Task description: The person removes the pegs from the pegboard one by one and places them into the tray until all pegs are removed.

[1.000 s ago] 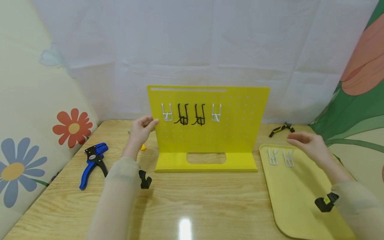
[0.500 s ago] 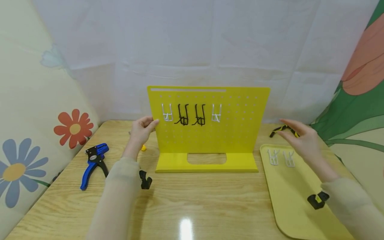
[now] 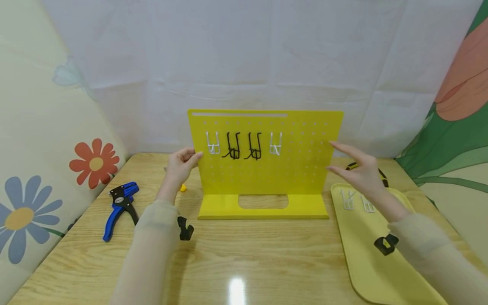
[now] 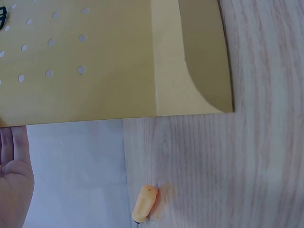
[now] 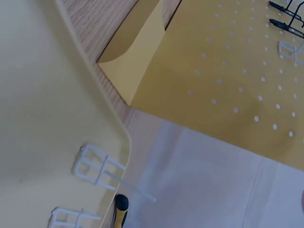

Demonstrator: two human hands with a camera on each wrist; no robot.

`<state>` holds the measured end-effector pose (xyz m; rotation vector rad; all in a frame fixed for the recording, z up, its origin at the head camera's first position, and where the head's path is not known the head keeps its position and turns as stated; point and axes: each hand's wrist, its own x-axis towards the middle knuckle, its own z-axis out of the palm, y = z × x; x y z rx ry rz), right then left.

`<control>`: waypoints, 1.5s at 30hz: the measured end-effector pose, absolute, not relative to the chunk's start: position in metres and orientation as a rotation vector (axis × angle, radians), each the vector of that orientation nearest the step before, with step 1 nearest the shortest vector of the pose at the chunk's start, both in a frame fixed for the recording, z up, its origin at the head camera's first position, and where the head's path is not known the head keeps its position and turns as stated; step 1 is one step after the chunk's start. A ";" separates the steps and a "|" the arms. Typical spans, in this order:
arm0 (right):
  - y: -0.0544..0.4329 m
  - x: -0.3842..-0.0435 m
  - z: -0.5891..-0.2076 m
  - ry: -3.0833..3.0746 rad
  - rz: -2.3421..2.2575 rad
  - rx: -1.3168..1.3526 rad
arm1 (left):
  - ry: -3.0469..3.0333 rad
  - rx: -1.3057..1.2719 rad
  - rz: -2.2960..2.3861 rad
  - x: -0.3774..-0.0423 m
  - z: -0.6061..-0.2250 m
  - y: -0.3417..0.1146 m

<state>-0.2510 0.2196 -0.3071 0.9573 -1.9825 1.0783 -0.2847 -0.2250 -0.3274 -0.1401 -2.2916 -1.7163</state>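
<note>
A yellow pegboard stands upright on the table in the head view. Two black wire hooks hang on it between a white wire hook on the left and another white hook on the right. My left hand pinches the board's left edge, thumb in front and the other fingers behind. At the right edge, my right hand holds nothing, its thumb and index finger spread apart. Whether it touches the board I cannot tell. Two white hooks lie in the tray below that hand.
The yellow tray lies on the right. Black-and-yellow pliers sit behind it, partly hidden by my right hand. Blue-and-black wire strippers lie at the left. An orange-yellow handle shows beside the board. A white cloth hangs behind.
My right hand has moved left from above the tray to the board's right edge, and its thumb and index finger have spread. The left hand keeps its grip on the left edge.
</note>
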 end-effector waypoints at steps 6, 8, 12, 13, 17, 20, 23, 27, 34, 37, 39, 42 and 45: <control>0.200 -0.256 -0.307 -1.957 1.125 1.033 | -2.300 -0.129 -1.707 -0.284 -0.327 -0.225; 0.193 -0.258 -0.307 -1.927 1.138 1.065 | -2.296 -0.125 -1.711 -0.284 -0.327 -0.225; 0.180 -0.261 -0.306 -1.905 1.119 1.112 | -2.279 -0.129 -1.730 -0.285 -0.328 -0.225; 0.178 -0.261 -0.305 -1.913 1.114 1.114 | -2.277 -0.129 -1.730 -0.285 -0.328 -0.225; 0.169 -0.263 -0.305 -1.951 1.092 1.109 | -2.281 -0.133 -1.727 -0.284 -0.329 -0.226; 0.164 -0.268 -0.305 -1.955 1.074 1.133 | -2.282 -0.138 -1.728 -0.283 -0.329 -0.226; 0.159 -0.274 -0.305 -1.932 1.038 1.176 | -2.289 -0.126 -1.730 -0.283 -0.329 -0.227; 0.151 -0.279 -0.304 -1.923 0.988 1.201 | -2.305 -0.105 -1.723 -0.283 -0.330 -0.227; 0.140 -0.282 -0.301 -1.946 1.001 1.250 | -2.314 -0.113 -1.707 -0.283 -0.329 -0.226; 0.135 -0.283 -0.300 -1.937 1.006 1.270 | -2.308 -0.115 -1.712 -0.283 -0.328 -0.225; 0.132 -0.284 -0.300 -1.926 1.008 1.279 | -2.302 -0.121 -1.713 -0.284 -0.328 -0.225; 0.128 -0.286 -0.300 -1.916 1.009 1.279 | -2.299 -0.136 -1.702 -0.284 -0.328 -0.226; 0.124 -0.287 -0.301 -1.920 1.004 1.263 | -2.310 -0.145 -1.680 -0.284 -0.329 -0.226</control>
